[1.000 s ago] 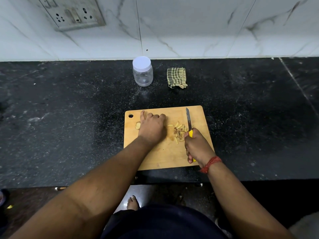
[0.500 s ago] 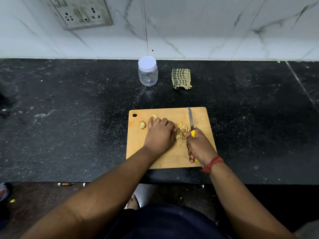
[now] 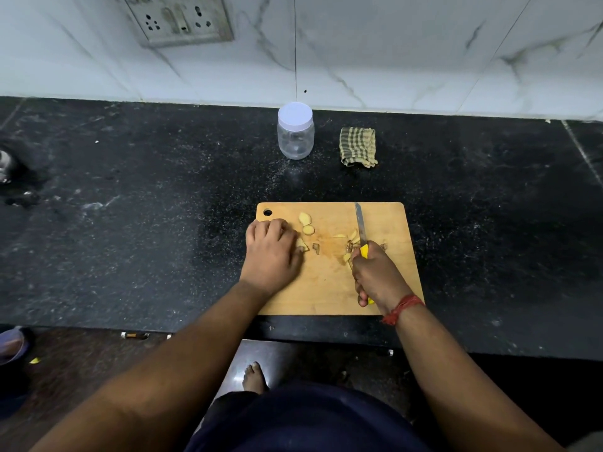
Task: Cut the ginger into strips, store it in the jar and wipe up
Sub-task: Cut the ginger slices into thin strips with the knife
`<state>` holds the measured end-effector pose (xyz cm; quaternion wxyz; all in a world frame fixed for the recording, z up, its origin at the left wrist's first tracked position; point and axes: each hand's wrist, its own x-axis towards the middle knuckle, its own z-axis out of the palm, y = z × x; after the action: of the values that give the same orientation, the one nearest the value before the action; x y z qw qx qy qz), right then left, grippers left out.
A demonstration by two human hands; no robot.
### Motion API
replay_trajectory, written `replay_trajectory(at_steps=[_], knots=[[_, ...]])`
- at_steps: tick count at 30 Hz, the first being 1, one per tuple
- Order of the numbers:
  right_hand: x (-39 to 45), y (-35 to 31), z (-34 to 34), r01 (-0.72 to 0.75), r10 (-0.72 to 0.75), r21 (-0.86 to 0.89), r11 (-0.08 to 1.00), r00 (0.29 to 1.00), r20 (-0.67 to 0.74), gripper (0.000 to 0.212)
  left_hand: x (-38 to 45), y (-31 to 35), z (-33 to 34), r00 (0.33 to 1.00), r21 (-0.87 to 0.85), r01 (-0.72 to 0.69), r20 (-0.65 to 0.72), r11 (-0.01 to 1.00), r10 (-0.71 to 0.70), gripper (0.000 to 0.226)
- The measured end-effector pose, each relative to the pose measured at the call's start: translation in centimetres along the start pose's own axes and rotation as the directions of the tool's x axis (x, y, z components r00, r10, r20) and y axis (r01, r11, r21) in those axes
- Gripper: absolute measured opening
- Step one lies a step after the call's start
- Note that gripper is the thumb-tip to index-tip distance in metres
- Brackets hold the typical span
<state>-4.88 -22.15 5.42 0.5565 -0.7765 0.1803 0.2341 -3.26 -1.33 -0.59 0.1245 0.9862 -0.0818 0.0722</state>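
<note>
head view is looking down on a wooden cutting board (image 3: 329,288) that is lying on the black table (image 3: 130,223), near its front edge. the right hand (image 3: 375,275) is curling round the yellow handle of a knife (image 3: 361,231), whose blade is pointing away from the person and resting on the right half of the board. a small heap of cut ginger strips (image 3: 349,244) is lying right against the blade, just left of it and just beyond the right hand's knuckles; the heap is too jumbled for counting. the left hand (image 3: 270,252) is resting knuckles-up on the board's left edge, fingers bent, with one ginger chunk (image 3: 302,245) peeking out beside its fingertips; whether the fingers are actually gripping it i cannot tell. two uncut ginger slices (image 3: 306,223) are lying one behind the other just right of that hand, toward the far left corner, and one small brown scrap (image 3: 316,248) is sitting between the two hands. the middle of the board is showing a damp stain.

at the back of the table one clear plastic jar (image 3: 296,135) is standing upright with its white lid on, well apart from the board. one folded checked cloth (image 3: 358,146) is lying near it on the right, not touching it. one knife, one board, one jar and one cloth are showing. a red thread band (image 3: 403,308) is circling the right wrist.
</note>
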Motion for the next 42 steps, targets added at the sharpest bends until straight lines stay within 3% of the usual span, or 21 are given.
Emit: replay_trajectory(at_steps=[6,10,15,20,24,30,37,42], knots=[[0.0,-0.1,0.4,0.014,-0.014,0.007,1.000,1.000,0.008,0.011,0.8,1.3,-0.2,0.979,0.024,-0.187,0.085,0.982,0.184,0.040],[-0.1,-0.1,0.5,0.018,-0.018,0.006,1.000,1.000,0.012,0.011,1.6,2.2,0.3,0.976,0.008,-0.186,0.118,0.983,0.184,0.028],[-0.2,0.0,0.1,0.021,-0.021,0.015,1.000,1.000,0.003,0.014,2.1,3.1,0.8,0.983,-0.066,-0.151,0.096,0.986,0.157,0.021],[-0.3,0.1,-0.2,0.000,0.000,0.037,0.999,1.000,-0.004,0.011,1.7,3.3,1.4,0.970,-0.026,-0.242,0.022,0.970,0.243,0.013],[-0.3,0.1,-0.3,-0.013,0.013,0.037,0.999,1.000,-0.004,0.010,0.7,3.3,1.7,0.919,0.008,-0.393,0.015,0.919,0.393,0.014],[-0.3,0.2,-0.4,-0.007,0.007,0.026,1.000,1.000,0.002,0.010,-0.5,2.2,1.8,0.966,-0.076,-0.256,0.012,0.964,0.257,0.035],[-0.1,0.5,-0.1,-0.009,0.010,-0.011,1.000,1.000,0.025,0.013,-0.1,3.2,1.9,0.983,-0.114,-0.182,-0.003,0.977,0.183,0.024],[-0.5,1.2,-0.1,-0.047,0.055,-0.099,0.994,0.995,0.081,0.019,0.2,3.7,2.0,0.989,-0.088,-0.149,0.004,0.985,0.150,0.030]])
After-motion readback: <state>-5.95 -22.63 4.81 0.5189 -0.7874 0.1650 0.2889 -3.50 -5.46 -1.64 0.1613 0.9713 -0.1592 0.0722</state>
